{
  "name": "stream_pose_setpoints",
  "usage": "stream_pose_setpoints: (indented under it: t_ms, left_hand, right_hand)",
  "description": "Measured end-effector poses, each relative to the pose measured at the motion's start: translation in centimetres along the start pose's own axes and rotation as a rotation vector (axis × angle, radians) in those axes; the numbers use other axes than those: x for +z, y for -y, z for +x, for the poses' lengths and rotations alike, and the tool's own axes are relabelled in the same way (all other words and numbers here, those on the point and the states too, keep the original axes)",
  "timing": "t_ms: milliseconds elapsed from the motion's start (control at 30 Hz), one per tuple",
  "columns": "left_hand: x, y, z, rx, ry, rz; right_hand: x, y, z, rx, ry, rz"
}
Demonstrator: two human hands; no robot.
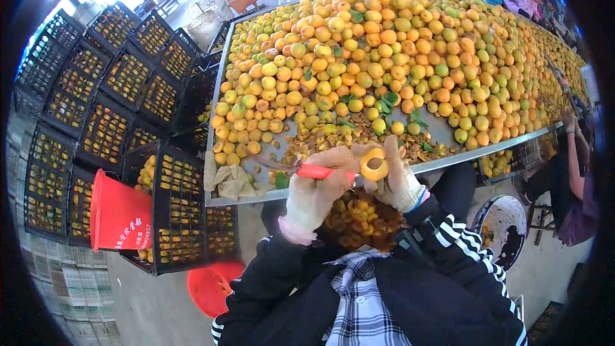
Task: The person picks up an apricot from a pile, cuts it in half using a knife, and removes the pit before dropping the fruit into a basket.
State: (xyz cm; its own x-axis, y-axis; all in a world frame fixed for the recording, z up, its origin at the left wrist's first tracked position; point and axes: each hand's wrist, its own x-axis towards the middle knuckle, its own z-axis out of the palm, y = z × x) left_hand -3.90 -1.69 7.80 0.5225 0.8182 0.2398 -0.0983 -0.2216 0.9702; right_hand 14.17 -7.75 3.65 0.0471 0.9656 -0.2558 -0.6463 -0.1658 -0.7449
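My left hand [314,195], in a whitish work glove, is closed around the red handle of a knife [317,172], whose thin blade points left over the table edge. My right hand [400,182], gloved too, pinches an apricot half [373,168] with its cut face and hollow towards me. Both hands are close together above the front rim of the metal table [448,161]. Below them, between my legs, is a mass of orange apricot halves [362,221]. Just past my fingers lies a heap of pits and scraps [339,141] with some green leaves.
A large pile of whole apricots [384,51] covers the table. Black crates of fruit [106,131] are stacked at left, with a red bucket [122,211] on one and another red bucket [214,288] on the floor. A white tub [503,230] stands at right, near another person [576,186].
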Motion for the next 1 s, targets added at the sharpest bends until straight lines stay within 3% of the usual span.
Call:
stream_pose_setpoints:
  t_ms: [67,133,267,333,367,433,467,533,567,633,667,700,733,800,867,933,1000]
  left_hand:
    - [-0.1,1.5,-0.4,-0.002,0.02,-0.054]
    - [-0.1,1.9,-0.7,-0.001,0.038,-0.109]
    - [-0.1,1.4,-0.4,-0.071,0.109,-0.182]
    - [-0.3,1.5,-0.4,-0.083,0.155,-0.2]
    - [0.0,1.6,-0.4,-0.029,0.124,-0.197]
    - [0.5,2.6,-0.5,0.029,0.076,-0.186]
    - [0.6,3.8,-0.4,0.13,0.111,-0.124]
    - [1.8,4.9,-1.4,0.36,0.052,-0.06]
    - [2.0,5.3,-1.3,0.408,0.057,-0.033]
    - [1.5,5.9,-1.3,0.454,0.061,-0.011]
    - [1.3,6.0,-1.2,0.253,0.059,-0.051]
    - [1.2,6.0,-0.9,0.053,0.058,-0.092]
    - [0.4,5.8,-0.4,0.058,0.057,-0.096]
    - [-1.5,5.2,0.4,-0.34,0.218,-0.309]
    - [-0.8,6.0,-0.2,-0.316,0.246,-0.239]
    - [0.4,6.7,-0.9,0.206,0.178,0.16]
    - [0.9,6.6,-0.9,0.192,0.175,0.218]
  right_hand:
    - [-0.9,-0.6,0.3,0.033,0.006,-0.039]
    - [-2.2,-1.7,1.0,-0.085,-0.059,-0.394]
    - [-0.7,0.6,-0.2,0.138,0.017,-0.244]
    - [-0.4,-0.1,-0.6,-0.595,0.115,-1.049]
    - [-0.4,-0.7,-0.4,-0.594,0.127,-1.05]
    - [-0.7,-1.8,0.2,-0.909,0.02,-1.111]
    - [-0.9,-1.9,0.5,-0.914,0.052,-1.104]
    - [-0.3,-2.6,2.1,0.047,-0.191,-0.224]
    - [0.6,-2.5,2.0,0.057,-0.184,-0.07]
    - [-0.4,-3.4,2.9,0.065,-0.192,-0.076]
    - [-2.0,-4.2,3.5,0.064,-0.219,-0.079]
    - [-6.0,-7.2,4.9,-0.174,-0.197,-0.403]
    - [-6.0,-6.8,4.9,-0.177,-0.197,-0.409]
    - [-5.7,-5.4,4.4,-0.22,0.215,-1.084]
    - [-5.9,-6.1,4.7,-0.193,0.107,-1.105]
    - [-2.5,-5.7,4.6,0.105,-0.18,0.046]
    - [-1.7,-5.8,4.6,0.091,-0.197,-0.073]
